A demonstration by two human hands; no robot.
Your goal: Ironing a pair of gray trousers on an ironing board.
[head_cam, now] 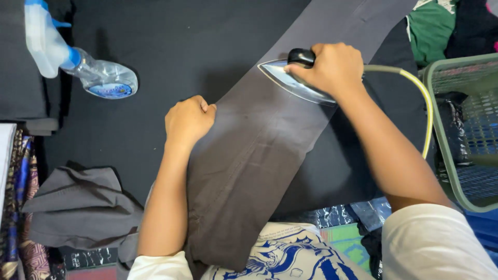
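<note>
My right hand point(332, 67) is closed around the handle of the iron point(295, 78), and my left hand point(188, 120), curled into a loose fist, pins the grey trousers point(249, 166) flat on the dark surface point(171, 46). I judge the pressing is in mid-stroke along the leg; the next pass calls for keeping the cloth taut. A spray bottle point(78, 59) lies near the far left corner.

The black bench point(171, 46) lies open between the spray bottle point(78, 57), lying at the upper left, and the grey trousers point(249, 155) stretched diagonally across the middle. To the right, the iron point(295, 80) and its yellow-green cord point(420, 93) block passage toward the green basket point(456, 129). A crumpled grey garment point(83, 207) crowds the lower left, with folded cloths point(18, 207) along that edge
</note>
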